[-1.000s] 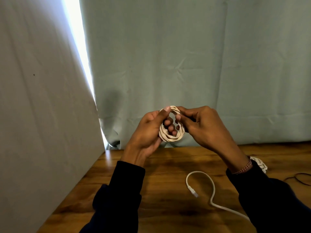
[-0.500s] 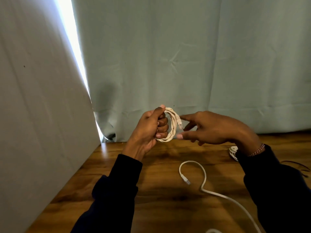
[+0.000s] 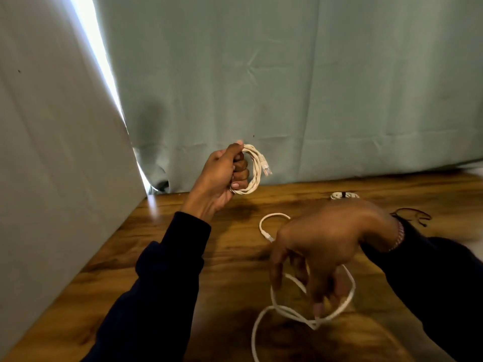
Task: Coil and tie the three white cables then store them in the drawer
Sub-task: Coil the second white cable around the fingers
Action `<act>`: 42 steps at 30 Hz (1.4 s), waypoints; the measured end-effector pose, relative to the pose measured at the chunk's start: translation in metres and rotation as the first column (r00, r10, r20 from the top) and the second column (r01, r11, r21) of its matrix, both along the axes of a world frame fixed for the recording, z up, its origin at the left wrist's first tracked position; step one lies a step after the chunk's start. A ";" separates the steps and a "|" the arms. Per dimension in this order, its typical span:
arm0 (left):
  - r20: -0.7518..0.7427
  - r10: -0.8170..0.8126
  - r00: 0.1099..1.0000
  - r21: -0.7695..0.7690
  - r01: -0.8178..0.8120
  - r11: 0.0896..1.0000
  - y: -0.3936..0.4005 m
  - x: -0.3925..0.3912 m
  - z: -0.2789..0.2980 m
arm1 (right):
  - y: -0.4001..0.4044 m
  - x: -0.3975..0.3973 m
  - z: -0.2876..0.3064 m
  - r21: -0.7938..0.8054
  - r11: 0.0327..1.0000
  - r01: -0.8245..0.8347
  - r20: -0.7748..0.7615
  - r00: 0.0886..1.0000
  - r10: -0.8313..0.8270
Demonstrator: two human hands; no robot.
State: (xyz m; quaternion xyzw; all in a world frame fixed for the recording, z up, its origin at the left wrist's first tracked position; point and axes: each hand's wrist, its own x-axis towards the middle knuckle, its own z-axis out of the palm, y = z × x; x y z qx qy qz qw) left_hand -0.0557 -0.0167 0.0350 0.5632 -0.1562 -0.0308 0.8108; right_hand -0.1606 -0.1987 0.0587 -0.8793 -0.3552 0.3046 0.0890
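My left hand (image 3: 222, 173) holds the coiled white cable (image 3: 254, 169) up above the wooden table (image 3: 162, 246), fingers curled through the coil and its plug hanging free. My right hand (image 3: 324, 244), blurred, hovers with fingers spread and pointing down over the loose white cable (image 3: 285, 312) sprawled on the table. A third coiled cable (image 3: 343, 195) lies near the curtain (image 3: 287, 87).

Table (image 3: 183, 246) glossy grained wood; curtain (image 3: 313, 87) matt creased cloth; cables (image 3: 254, 168) smooth white plastic.

Right hand (image 3: 329, 246) blurred, hiding part of the loose cable (image 3: 287, 313)
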 end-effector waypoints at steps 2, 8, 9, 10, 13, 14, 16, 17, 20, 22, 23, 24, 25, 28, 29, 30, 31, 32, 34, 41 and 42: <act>0.000 -0.008 1.000 -0.007 0.008 1.000 -0.003 -0.005 0.000 | 0.004 -0.001 -0.011 -0.046 0.998 -0.042 0.110 0.993 0.047; 0.014 -0.008 1.000 -0.020 0.009 1.000 -0.007 -0.013 -0.002 | 0.007 0.012 -0.011 0.196 0.978 0.077 0.120 0.987 -0.102; 0.015 -0.002 1.000 -0.023 0.002 1.000 -0.007 -0.014 -0.002 | 0.008 0.015 -0.014 0.245 0.965 0.096 0.161 0.977 -0.139; 0.014 0.007 1.000 -0.025 -0.007 1.000 -0.007 -0.015 -0.002 | 0.009 0.020 -0.017 0.275 0.957 0.098 0.243 0.956 -0.167; 0.019 0.045 0.999 -0.036 -0.044 0.998 -0.005 -0.018 0.000 | 0.010 0.041 -0.024 0.378 0.920 0.098 0.435 0.859 -0.270; 0.019 0.062 0.998 -0.044 -0.061 0.997 -0.004 -0.018 0.001 | 0.009 0.048 -0.027 0.427 0.899 0.094 0.461 0.833 -0.306; 0.017 0.094 0.995 -0.065 -0.093 0.994 -0.001 -0.017 0.004 | 0.007 0.065 -0.033 0.526 0.847 0.075 0.493 0.785 -0.375; 0.014 0.106 0.994 -0.077 -0.105 0.992 0.001 -0.016 0.005 | 0.006 0.074 -0.035 0.570 0.819 0.060 0.508 0.758 -0.410; 0.016 0.126 0.992 -0.099 -0.124 0.987 0.006 -0.013 0.008 | 0.003 0.104 -0.040 0.641 0.767 -0.011 0.610 0.615 -0.501; 0.017 0.135 0.991 -0.109 -0.132 0.985 0.009 -0.010 0.008 | 0.002 0.126 -0.042 0.649 0.758 -0.066 0.671 0.518 -0.530; 0.016 0.137 0.990 -0.110 -0.135 0.985 0.010 -0.008 0.009 | 0.002 0.136 -0.043 0.653 0.752 -0.090 0.690 0.482 -0.541; 0.016 0.140 0.990 -0.107 -0.137 0.985 0.012 -0.006 0.009 | 0.001 0.145 -0.044 0.659 0.744 -0.109 0.699 0.453 -0.553; 0.017 0.144 0.990 -0.103 -0.141 0.985 0.013 -0.004 0.009 | 0.001 0.155 -0.045 0.669 0.733 -0.122 0.702 0.427 -0.570; 0.028 0.168 0.985 -0.080 -0.165 0.983 0.014 0.003 0.014 | 0.001 0.179 -0.047 0.707 0.696 -0.126 0.677 0.405 -0.615; 0.034 0.178 0.983 -0.070 -0.176 0.982 0.014 0.005 0.015 | 0.002 0.185 -0.049 0.709 0.693 -0.127 0.675 0.405 -0.617; 0.040 0.186 0.982 -0.063 -0.184 0.981 0.015 0.008 0.017 | 0.004 0.189 -0.052 0.709 0.694 -0.126 0.675 0.406 -0.616; 0.042 0.190 0.981 -0.058 -0.188 0.980 0.015 0.010 0.019 | 0.006 0.193 -0.055 0.711 0.691 -0.128 0.673 0.409 -0.617; 0.043 0.193 0.980 -0.056 -0.190 0.980 0.016 0.012 0.019 | 0.009 0.196 -0.059 0.719 0.683 -0.129 0.664 0.418 -0.620; 0.041 0.195 0.980 -0.054 -0.192 0.980 0.017 0.016 0.018 | 0.012 0.200 -0.068 0.738 0.662 -0.132 0.640 0.449 -0.624; -0.002 0.203 0.979 -0.057 -0.203 0.978 0.009 0.024 0.015 | 0.026 0.211 -0.097 0.872 0.487 -0.061 0.469 0.393 -0.791; 0.001 0.198 0.980 -0.066 -0.197 0.978 0.007 0.024 0.019 | 0.027 0.213 -0.098 0.890 0.454 -0.047 0.435 0.384 -0.814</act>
